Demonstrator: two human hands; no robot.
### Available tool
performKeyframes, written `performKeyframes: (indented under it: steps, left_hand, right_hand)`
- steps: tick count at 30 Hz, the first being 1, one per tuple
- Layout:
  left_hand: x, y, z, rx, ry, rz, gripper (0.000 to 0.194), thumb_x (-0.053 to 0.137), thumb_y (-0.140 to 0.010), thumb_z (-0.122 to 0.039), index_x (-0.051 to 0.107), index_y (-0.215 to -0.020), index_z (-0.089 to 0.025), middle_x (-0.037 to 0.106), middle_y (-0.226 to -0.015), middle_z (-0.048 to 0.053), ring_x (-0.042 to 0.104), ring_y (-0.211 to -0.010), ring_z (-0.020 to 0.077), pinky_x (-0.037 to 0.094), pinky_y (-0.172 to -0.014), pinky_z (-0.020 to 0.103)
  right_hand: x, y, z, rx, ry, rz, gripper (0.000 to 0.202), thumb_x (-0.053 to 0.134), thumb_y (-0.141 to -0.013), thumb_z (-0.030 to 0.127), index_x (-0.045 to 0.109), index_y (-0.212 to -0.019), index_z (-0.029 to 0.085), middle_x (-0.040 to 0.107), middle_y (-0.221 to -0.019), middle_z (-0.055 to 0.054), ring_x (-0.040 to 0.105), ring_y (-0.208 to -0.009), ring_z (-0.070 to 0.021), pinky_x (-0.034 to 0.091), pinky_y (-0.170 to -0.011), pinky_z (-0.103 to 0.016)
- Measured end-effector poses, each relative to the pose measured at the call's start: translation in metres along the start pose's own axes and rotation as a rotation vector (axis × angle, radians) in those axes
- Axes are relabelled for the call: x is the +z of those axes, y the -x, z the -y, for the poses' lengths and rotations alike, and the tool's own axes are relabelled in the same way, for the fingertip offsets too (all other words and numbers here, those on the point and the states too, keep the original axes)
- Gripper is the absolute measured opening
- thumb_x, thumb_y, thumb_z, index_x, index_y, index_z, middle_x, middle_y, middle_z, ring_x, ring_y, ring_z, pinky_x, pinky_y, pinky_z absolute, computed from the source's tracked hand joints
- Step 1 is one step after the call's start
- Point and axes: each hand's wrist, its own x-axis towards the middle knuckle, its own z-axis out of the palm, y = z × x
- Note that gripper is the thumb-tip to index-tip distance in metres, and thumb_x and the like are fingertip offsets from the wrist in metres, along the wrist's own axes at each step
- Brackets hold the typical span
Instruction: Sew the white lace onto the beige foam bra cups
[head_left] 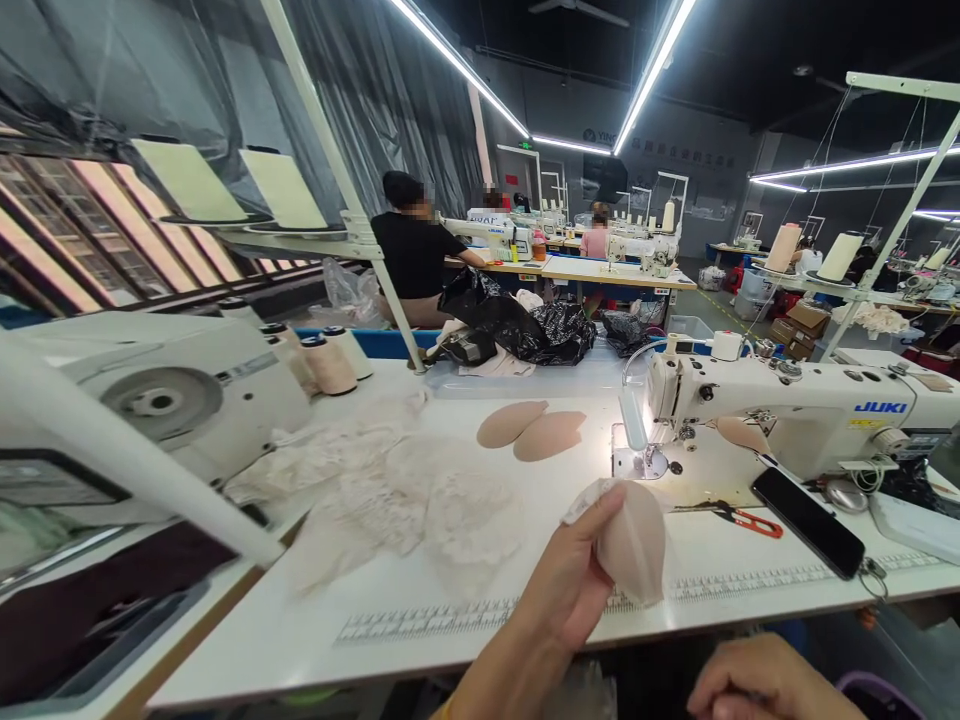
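Note:
My left hand (581,570) holds up a beige moulded cup (634,545) with thin white fabric over it, thumb on top, in front of the sewing machine (795,400). Low at the right, off the table's front edge, is my right hand (765,680); its fingers are curled, and anything in them is hidden. Two flat beige cup pieces (547,436) lie on the white table (525,390) left of the needle area. Pale lace pieces (472,520) spread over the table's left half.
Orange-handled snips (754,522) and a black phone (810,520) lie by the machine base. A ruler strip (420,622) runs along the front edge. Another machine (157,400) and thread cones (328,367) stand at left. Beyond, a person (412,245) sits near black plastic bags (555,335).

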Motion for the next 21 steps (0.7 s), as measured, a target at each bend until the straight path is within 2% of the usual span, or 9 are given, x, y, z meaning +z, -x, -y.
performKeyframes:
  steps: [1,4,7,9,10,13,15,19,21]
  left_hand:
    - [0.001,0.0,0.001,0.001,-0.007,0.009,0.022,0.087,-0.077,-0.018,0.075,-0.095,-0.013,0.076,-0.091,0.004,0.068,-0.076,0.0164,0.057,-0.07,0.026]
    - [0.003,0.001,0.008,-0.03,-0.05,0.06,0.025,0.087,-0.078,-0.023,0.075,-0.098,-0.013,0.076,-0.089,0.006,0.068,-0.074,0.0175,0.058,-0.07,0.027]
    - [0.005,0.003,0.015,-0.059,-0.062,0.085,0.028,0.089,-0.076,-0.024,0.075,-0.096,-0.011,0.076,-0.093,0.009,0.07,-0.079,0.0208,0.06,-0.074,0.031]
    - [0.008,0.005,0.015,-0.04,-0.054,0.059,0.023,0.088,-0.076,-0.021,0.075,-0.091,-0.01,0.076,-0.092,0.008,0.069,-0.079,0.0203,0.06,-0.075,0.03]
    - [0.009,0.006,0.012,-0.028,-0.048,0.032,0.019,0.086,-0.078,-0.019,0.075,-0.09,-0.01,0.075,-0.09,0.008,0.069,-0.077,0.0194,0.06,-0.074,0.03]
    - [0.011,0.008,0.001,-0.01,-0.02,-0.053,0.007,0.076,-0.087,-0.014,0.076,-0.093,-0.01,0.075,-0.087,0.007,0.068,-0.073,0.0173,0.059,-0.071,0.027]
    - [0.01,0.008,-0.005,0.001,-0.001,-0.056,0.008,0.075,-0.089,-0.015,0.077,-0.095,-0.011,0.074,-0.088,0.007,0.068,-0.073,0.0171,0.058,-0.07,0.026]
    - [0.006,0.004,0.0,0.001,-0.017,0.008,0.017,0.082,-0.084,-0.024,0.076,-0.096,-0.013,0.073,-0.088,0.006,0.066,-0.074,0.0175,0.058,-0.072,0.027]
    - [0.004,0.003,0.005,-0.004,-0.082,0.063,0.026,0.085,-0.08,-0.033,0.074,-0.095,-0.014,0.072,-0.086,0.006,0.065,-0.074,0.0189,0.057,-0.071,0.029]
  right_hand:
    - [0.001,-0.002,0.009,-0.05,0.059,-0.036,0.016,0.074,-0.093,0.045,0.08,-0.097,0.032,0.071,-0.083,-0.004,0.065,-0.077,-0.0242,0.055,-0.072,-0.035]
    - [0.011,-0.02,0.026,-0.238,0.249,-0.332,0.021,0.07,-0.095,0.037,0.079,-0.114,0.032,0.069,-0.096,-0.009,0.065,-0.086,-0.0261,0.056,-0.078,-0.038]
    - [0.024,-0.037,0.016,-0.364,0.441,-0.516,0.024,0.066,-0.097,0.028,0.077,-0.118,0.031,0.064,-0.1,-0.01,0.062,-0.09,-0.0265,0.055,-0.077,-0.039]
    - [0.029,-0.037,0.001,-0.339,0.464,-0.449,0.021,0.062,-0.099,0.026,0.078,-0.112,0.031,0.063,-0.098,-0.01,0.061,-0.089,-0.0257,0.055,-0.074,-0.038]
    - [0.03,-0.033,-0.007,-0.312,0.434,-0.36,0.019,0.062,-0.099,0.028,0.078,-0.109,0.031,0.064,-0.097,-0.009,0.061,-0.087,-0.0249,0.055,-0.072,-0.036]
    - [0.025,-0.015,-0.02,-0.255,0.327,-0.078,0.015,0.073,-0.093,0.044,0.078,-0.103,0.034,0.066,-0.089,-0.005,0.064,-0.079,-0.022,0.056,-0.065,-0.029]
    - [0.02,-0.007,-0.018,-0.19,0.262,0.025,0.023,0.077,-0.087,0.053,0.078,-0.103,0.035,0.068,-0.087,-0.003,0.065,-0.075,-0.0206,0.055,-0.061,-0.026]
    - [0.024,-0.018,-0.003,0.119,-0.068,0.014,0.048,0.071,-0.089,0.064,0.069,-0.125,0.032,0.07,-0.104,-0.007,0.066,-0.08,-0.021,0.055,-0.059,-0.026]
    - [0.032,-0.032,-0.005,0.182,-0.248,-0.038,0.055,0.07,-0.089,0.068,0.066,-0.123,0.026,0.068,-0.101,-0.007,0.063,-0.08,-0.0199,0.052,-0.055,-0.024]
